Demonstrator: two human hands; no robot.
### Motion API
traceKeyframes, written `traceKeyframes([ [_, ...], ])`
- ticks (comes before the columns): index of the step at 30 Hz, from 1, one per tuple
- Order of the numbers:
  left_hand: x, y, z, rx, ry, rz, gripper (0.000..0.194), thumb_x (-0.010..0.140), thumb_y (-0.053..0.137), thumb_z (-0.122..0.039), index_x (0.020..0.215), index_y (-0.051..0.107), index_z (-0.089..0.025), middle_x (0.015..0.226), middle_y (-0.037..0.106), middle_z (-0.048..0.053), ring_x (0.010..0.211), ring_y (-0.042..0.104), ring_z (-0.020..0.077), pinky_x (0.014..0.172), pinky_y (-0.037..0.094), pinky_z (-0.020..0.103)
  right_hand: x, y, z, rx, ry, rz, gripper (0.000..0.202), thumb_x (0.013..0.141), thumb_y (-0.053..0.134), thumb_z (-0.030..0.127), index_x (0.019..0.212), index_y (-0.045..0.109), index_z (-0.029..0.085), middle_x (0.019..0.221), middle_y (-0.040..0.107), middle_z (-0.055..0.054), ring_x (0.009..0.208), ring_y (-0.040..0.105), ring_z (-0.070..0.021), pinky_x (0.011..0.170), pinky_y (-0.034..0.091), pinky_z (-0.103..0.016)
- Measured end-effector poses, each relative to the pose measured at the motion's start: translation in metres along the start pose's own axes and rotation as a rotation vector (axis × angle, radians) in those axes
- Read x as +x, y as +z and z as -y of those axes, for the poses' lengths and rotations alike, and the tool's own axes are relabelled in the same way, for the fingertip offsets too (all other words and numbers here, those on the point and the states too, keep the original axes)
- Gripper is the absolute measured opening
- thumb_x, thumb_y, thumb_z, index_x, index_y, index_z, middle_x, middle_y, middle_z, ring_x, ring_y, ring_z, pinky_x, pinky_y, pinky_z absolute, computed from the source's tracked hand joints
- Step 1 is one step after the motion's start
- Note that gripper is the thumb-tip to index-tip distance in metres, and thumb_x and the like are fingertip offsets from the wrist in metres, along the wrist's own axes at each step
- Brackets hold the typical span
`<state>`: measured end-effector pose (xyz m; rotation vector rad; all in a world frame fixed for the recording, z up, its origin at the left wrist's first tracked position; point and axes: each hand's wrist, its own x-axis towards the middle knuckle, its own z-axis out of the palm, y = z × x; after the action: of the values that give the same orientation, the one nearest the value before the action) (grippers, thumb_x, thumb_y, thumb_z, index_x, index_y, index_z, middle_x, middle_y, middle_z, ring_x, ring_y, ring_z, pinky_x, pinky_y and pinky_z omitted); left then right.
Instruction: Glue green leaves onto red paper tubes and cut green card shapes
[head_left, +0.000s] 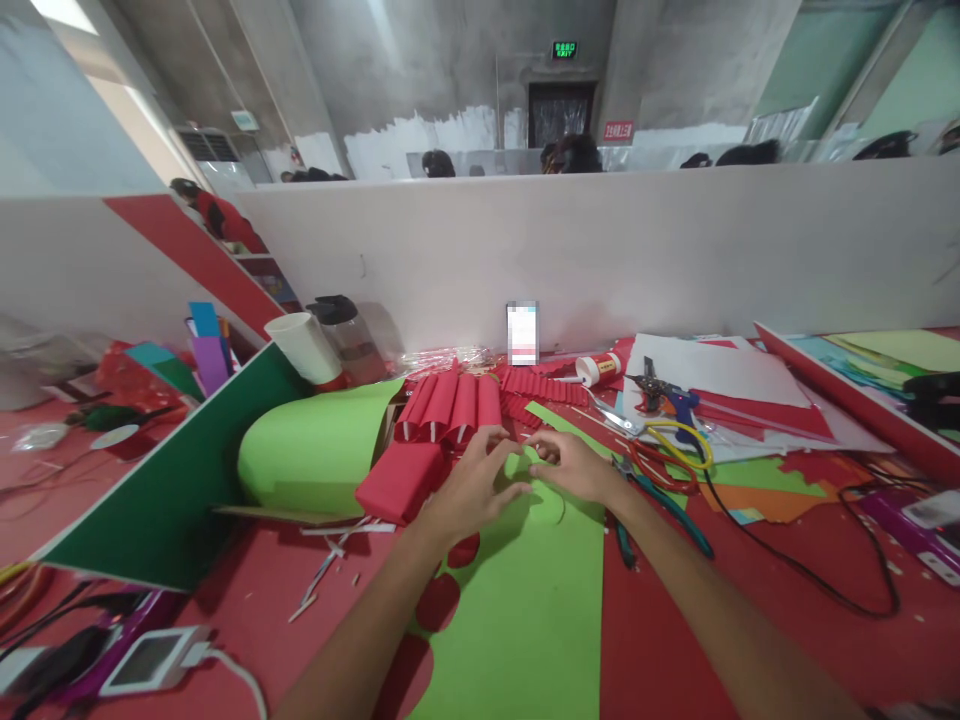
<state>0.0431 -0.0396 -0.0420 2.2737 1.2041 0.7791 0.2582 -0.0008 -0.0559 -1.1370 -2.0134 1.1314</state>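
Observation:
My left hand is curved, with its thumb and fingers at the edge of a small green paper piece. From the other side my right hand meets it, fingers bent in a pinch at the same piece. Just below lies a rounded green paper shape, its outline faint against the large green paper sheet. Round cut-outs run along the sheet's left edge, showing the red table. To the left of my left hand sit a red wrapped box and several red paper rolls.
Right of my hands lie pliers, scissors and a glue gun with a black cord. A green paper cylinder stands left beside a green divider. A phone leans on the white partition.

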Motion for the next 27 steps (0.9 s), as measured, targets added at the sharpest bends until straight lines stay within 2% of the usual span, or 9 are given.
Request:
traceKeyframes([
  [2, -0.001, 0.005, -0.006, 0.110, 0.065, 0.023, 0.044, 0.087, 0.071, -0.049, 0.119, 0.060, -0.021, 0.131, 0.052, 0.014, 0.114, 0.056, 0.0292, 0.095, 0.049, 0.044, 0.000, -0.001, -0.003, 0.022, 0.000, 0.023, 0.036, 0.086, 0.071, 0.027, 0.120, 0.066, 0.018, 0.100, 0.073, -0.009, 0.087, 0.069, -0.0237, 0.071, 0.052, -0.031],
  [5, -0.001, 0.011, -0.012, 0.203, 0.150, 0.131, 0.049, 0.081, 0.077, -0.050, 0.117, 0.058, -0.023, 0.125, 0.058, 0.009, 0.114, 0.056, 0.0298, 0.097, 0.048, 0.047, 0.000, 0.000, -0.008, 0.061, -0.009, 0.072, 0.034, 0.087, 0.070, 0.027, 0.121, 0.065, 0.019, 0.103, 0.075, -0.010, 0.090, 0.071, -0.0243, 0.071, 0.054, -0.031],
  [11, -0.002, 0.021, -0.008, 0.270, 0.151, 0.213, 0.056, 0.075, 0.082, -0.050, 0.116, 0.057, -0.020, 0.123, 0.062, 0.009, 0.114, 0.057, 0.0311, 0.098, 0.045, 0.047, -0.001, 0.000, -0.008, 0.083, -0.021, 0.117, 0.026, 0.091, 0.065, 0.024, 0.116, 0.063, 0.020, 0.103, 0.077, -0.008, 0.093, 0.074, -0.0246, 0.074, 0.054, -0.031],
  [14, -0.002, 0.025, -0.005, 0.259, 0.141, 0.241, 0.049, 0.077, 0.081, -0.048, 0.111, 0.060, -0.020, 0.116, 0.064, 0.009, 0.111, 0.058, 0.0303, 0.097, 0.045, 0.045, -0.002, -0.002, -0.005, 0.046, -0.028, 0.098, 0.018, 0.092, 0.062, 0.025, 0.109, 0.063, 0.020, 0.099, 0.077, -0.007, 0.092, 0.073, -0.0232, 0.075, 0.052, -0.030],
  [17, -0.003, 0.027, -0.003, 0.194, 0.097, 0.270, 0.039, 0.080, 0.079, -0.044, 0.106, 0.063, -0.020, 0.110, 0.065, 0.008, 0.105, 0.060, 0.0285, 0.089, 0.047, 0.040, -0.002, -0.003, -0.004, -0.022, -0.031, 0.054, 0.013, 0.092, 0.063, 0.025, 0.103, 0.065, 0.019, 0.091, 0.074, -0.005, 0.085, 0.070, -0.0217, 0.073, 0.050, -0.030],
  [20, -0.003, 0.027, -0.002, 0.117, 0.073, 0.278, 0.036, 0.081, 0.078, -0.042, 0.106, 0.063, -0.020, 0.110, 0.064, 0.008, 0.104, 0.060, 0.0285, 0.086, 0.047, 0.038, -0.001, -0.004, -0.003, -0.102, -0.040, -0.011, 0.007, 0.090, 0.063, 0.023, 0.093, 0.067, 0.019, 0.085, 0.070, -0.003, 0.079, 0.065, -0.0203, 0.072, 0.047, -0.030],
  [23, -0.003, 0.027, -0.002, 0.060, 0.071, 0.274, 0.034, 0.081, 0.079, -0.039, 0.106, 0.064, -0.021, 0.110, 0.063, 0.009, 0.106, 0.059, 0.0290, 0.087, 0.047, 0.038, 0.000, -0.006, -0.002, -0.162, -0.051, -0.077, 0.008, 0.089, 0.061, 0.021, 0.086, 0.068, 0.019, 0.085, 0.070, -0.005, 0.080, 0.062, -0.0210, 0.074, 0.045, -0.032],
  [27, -0.003, 0.026, -0.001, 0.022, 0.068, 0.287, 0.028, 0.082, 0.078, -0.034, 0.103, 0.064, -0.021, 0.111, 0.063, 0.009, 0.105, 0.060, 0.0279, 0.086, 0.047, 0.036, 0.002, -0.011, -0.001, -0.171, -0.054, -0.103, 0.011, 0.088, 0.060, 0.021, 0.088, 0.072, 0.019, 0.087, 0.072, -0.005, 0.082, 0.063, -0.0220, 0.076, 0.046, -0.033],
])
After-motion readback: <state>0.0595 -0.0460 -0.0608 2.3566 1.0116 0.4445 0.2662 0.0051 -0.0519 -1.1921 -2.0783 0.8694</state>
